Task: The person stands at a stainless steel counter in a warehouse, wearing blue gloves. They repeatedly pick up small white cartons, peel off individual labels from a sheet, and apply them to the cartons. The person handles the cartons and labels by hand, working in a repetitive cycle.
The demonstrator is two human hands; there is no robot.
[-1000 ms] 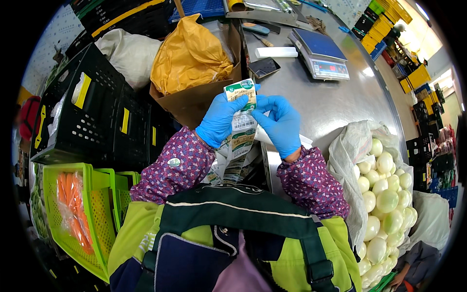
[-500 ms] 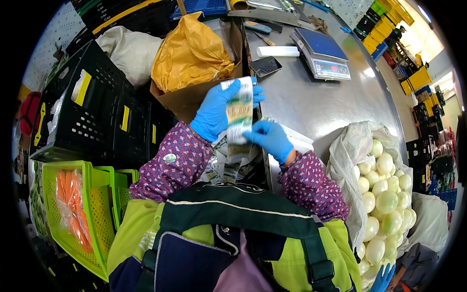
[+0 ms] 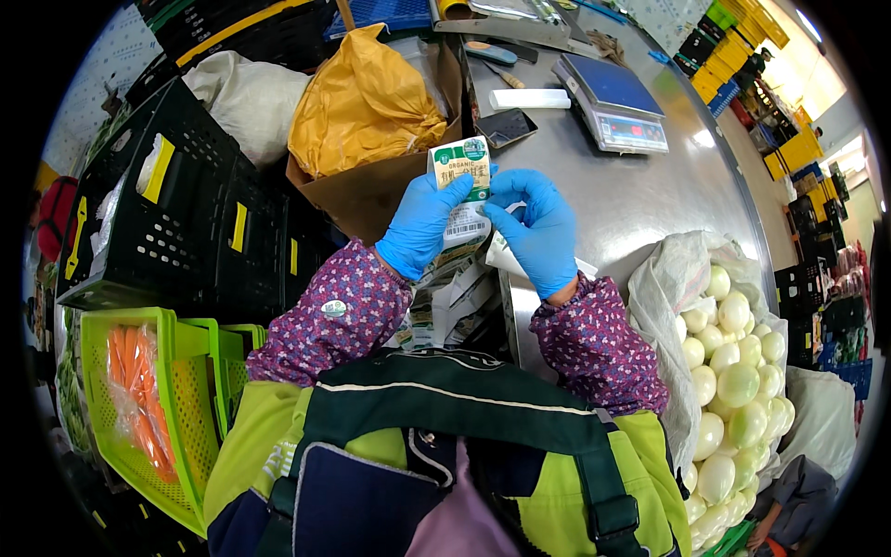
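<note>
In front of me a flat printed packet (image 3: 461, 160), with green bands, a beige middle and a white barcode section lower down, is held up nearly upright. My left hand (image 3: 416, 218), in a blue glove, grips its left side with the thumb across the front. My right hand (image 3: 538, 227), also blue-gloved, has its fingers curled and pinched at the packet's right edge; part of the fingertips is hidden. Beneath both hands lie several similar packets (image 3: 455, 302) in a pile. A white paper strip (image 3: 506, 257) lies under my right hand at the table edge.
A steel table (image 3: 594, 200) carries a scale (image 3: 613, 102), a phone (image 3: 506, 127) and a white roll (image 3: 531, 98). Left stand a carton (image 3: 348, 197) with a yellow bag (image 3: 362, 102), black crates (image 3: 176, 204) and a green basket (image 3: 190, 436) of carrots. Right is a sack of peeled onions (image 3: 738, 385).
The packet has turned, so its green-banded face shows more clearly. My right hand has moved up and right along its edge. A co-worker's gloved hand at the lower right has left view.
</note>
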